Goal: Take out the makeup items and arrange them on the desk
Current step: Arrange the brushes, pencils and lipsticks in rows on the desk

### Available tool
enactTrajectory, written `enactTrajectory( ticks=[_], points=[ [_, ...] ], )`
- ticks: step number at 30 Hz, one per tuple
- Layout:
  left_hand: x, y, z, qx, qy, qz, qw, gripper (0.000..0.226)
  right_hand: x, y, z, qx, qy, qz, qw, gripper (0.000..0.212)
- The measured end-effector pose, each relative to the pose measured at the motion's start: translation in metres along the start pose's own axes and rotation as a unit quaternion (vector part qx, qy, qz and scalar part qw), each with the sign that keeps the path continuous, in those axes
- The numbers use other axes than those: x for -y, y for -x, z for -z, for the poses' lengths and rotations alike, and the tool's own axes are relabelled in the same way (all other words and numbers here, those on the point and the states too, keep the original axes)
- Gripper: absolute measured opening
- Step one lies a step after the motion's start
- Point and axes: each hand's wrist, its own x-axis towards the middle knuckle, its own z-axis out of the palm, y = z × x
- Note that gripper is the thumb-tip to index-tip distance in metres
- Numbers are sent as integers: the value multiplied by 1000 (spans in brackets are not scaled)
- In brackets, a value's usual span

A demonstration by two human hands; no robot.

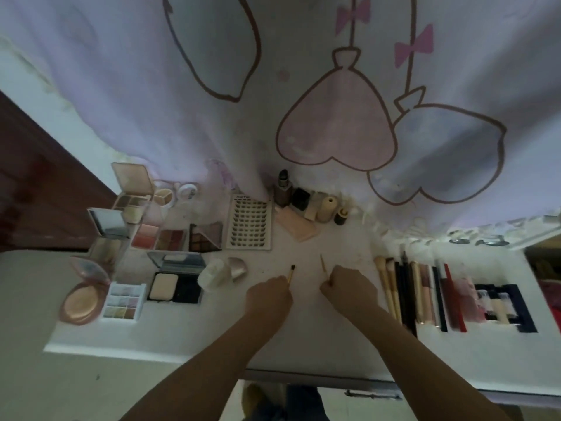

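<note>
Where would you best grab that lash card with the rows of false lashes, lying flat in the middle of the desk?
Take the lash card by its bare near edge, coming from the front. It lies flat, so a thumb slid under that rim lifts it. A palette touches its left side and a beige piece crowds its right.

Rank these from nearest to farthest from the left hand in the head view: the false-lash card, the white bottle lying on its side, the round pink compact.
1. white bottle, lying just left of the left hand.
2. false-lash card, up toward the curtain.
3. round pink compact, open at the desk's far left edge.
</note>
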Motion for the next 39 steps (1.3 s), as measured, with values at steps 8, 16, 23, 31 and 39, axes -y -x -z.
enactTrajectory(
  ticks=[8, 16, 23, 31, 39],
  points=[
    [67, 17, 6, -55, 28, 57, 997, 26, 98, 8, -44, 24, -50, 36, 998, 22],
    [76, 22, 3, -85, 49, 33, 995, 30, 103, 13, -59, 4, -5, 55, 998, 29],
    [13, 31, 7, -85, 63, -72, 992, 27, 2, 14, -12, -96, -44, -31, 994, 23],
    [-152, -18, -9, 17, 140, -93, 986, 27, -108, -4, 30, -105, -8, -64, 992, 27],
    [-181, -42, -18, 73, 59, -3, 996, 26, -118, -22, 29, -73, 71, -24, 995, 23]
  ],
)
